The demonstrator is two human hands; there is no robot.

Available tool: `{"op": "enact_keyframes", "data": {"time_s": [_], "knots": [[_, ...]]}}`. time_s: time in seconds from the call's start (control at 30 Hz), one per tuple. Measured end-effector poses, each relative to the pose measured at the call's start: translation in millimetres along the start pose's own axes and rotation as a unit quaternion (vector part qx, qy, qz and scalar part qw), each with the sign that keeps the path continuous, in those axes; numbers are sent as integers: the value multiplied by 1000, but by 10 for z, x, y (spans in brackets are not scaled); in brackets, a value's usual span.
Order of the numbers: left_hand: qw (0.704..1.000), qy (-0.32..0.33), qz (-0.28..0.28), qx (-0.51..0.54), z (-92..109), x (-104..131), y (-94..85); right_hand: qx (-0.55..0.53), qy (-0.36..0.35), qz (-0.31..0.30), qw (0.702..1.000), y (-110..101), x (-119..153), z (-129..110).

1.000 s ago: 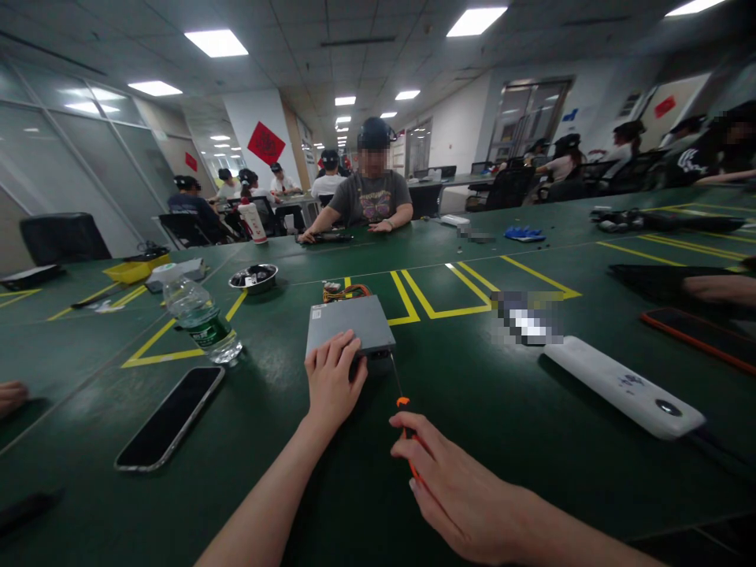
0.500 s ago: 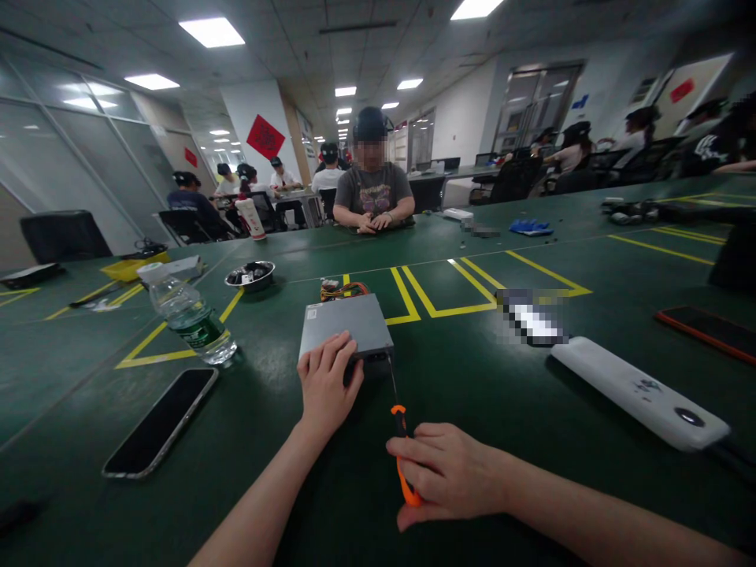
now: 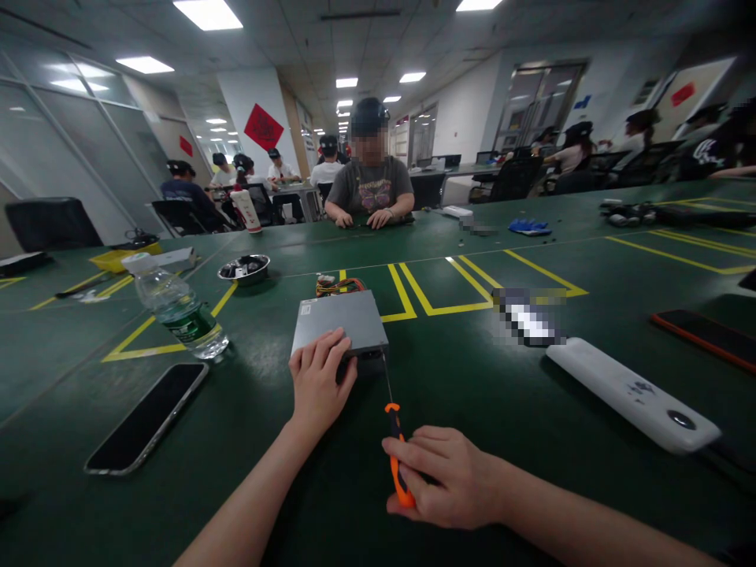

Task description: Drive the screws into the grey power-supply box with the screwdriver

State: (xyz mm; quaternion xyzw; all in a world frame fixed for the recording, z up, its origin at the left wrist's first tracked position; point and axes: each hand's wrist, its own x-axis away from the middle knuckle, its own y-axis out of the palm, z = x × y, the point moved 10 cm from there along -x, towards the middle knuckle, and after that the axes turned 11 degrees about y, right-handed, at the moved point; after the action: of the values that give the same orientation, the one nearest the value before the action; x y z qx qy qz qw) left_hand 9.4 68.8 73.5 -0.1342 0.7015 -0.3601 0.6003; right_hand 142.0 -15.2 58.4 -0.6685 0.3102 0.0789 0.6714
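A grey metal computer power supply (image 3: 348, 319) lies flat on the green table, a bundle of coloured cables (image 3: 339, 285) coming out of its far side. My left hand (image 3: 320, 378) grips its near left part, fingers over the top and thumb against the front side. In my right hand (image 3: 440, 476) is a screwdriver (image 3: 395, 465) with an orange and black handle, held between thumb and fingers. Its thin shaft points away from me, and the tip reaches the near right corner of the power supply. Any screw there is too small to make out.
Left of the power supply are a water bottle (image 3: 183, 315), a phone (image 3: 147, 417) and a metal bowl (image 3: 244, 269) of small parts. A long white device (image 3: 631, 394) lies to the right. Across the table sits a person (image 3: 371, 185); yellow tape (image 3: 454, 310) marks the tabletop.
The whole view has shifted slightly. My left hand keeps its hold on the power supply, and the screwdriver stays at the same corner while my right fingers have shifted a little on its handle.
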Motion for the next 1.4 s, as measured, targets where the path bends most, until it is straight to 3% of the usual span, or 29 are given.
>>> {"op": "enact_keyframes", "data": {"time_s": [0.23, 0.4, 0.6, 0.9, 1.07, 1.2, 1.27, 1.4], "knots": [[1000, 0, -5, 0, -1, 3, 6, -63, 17, -62, 996, 50, 8, 38], [1000, 2, 2, -5, 3, -5, -7, -138, 58, -61, 987, 34, 4, 121], [1000, 5, -2, -7, 14, -8, -14, -85, 53, -39, 994, 65, 59, 124], [1000, 13, -11, -2, 4, 2, 4, -49, 4, -59, 997, 14, -23, 18], [1000, 13, 0, 19, -22, 19, -41, -54, 25, -75, 995, 82, 11, 73], [992, -88, 83, 38, -312, 112, -191, -105, 41, -40, 993, 40, 19, 120], [978, -151, 98, 104, -503, 190, -145, -81, 25, -27, 996, 33, 23, 95], [883, -330, 135, 305, -897, 464, 141, -34, -4, -8, 999, 31, 30, 48]]}}
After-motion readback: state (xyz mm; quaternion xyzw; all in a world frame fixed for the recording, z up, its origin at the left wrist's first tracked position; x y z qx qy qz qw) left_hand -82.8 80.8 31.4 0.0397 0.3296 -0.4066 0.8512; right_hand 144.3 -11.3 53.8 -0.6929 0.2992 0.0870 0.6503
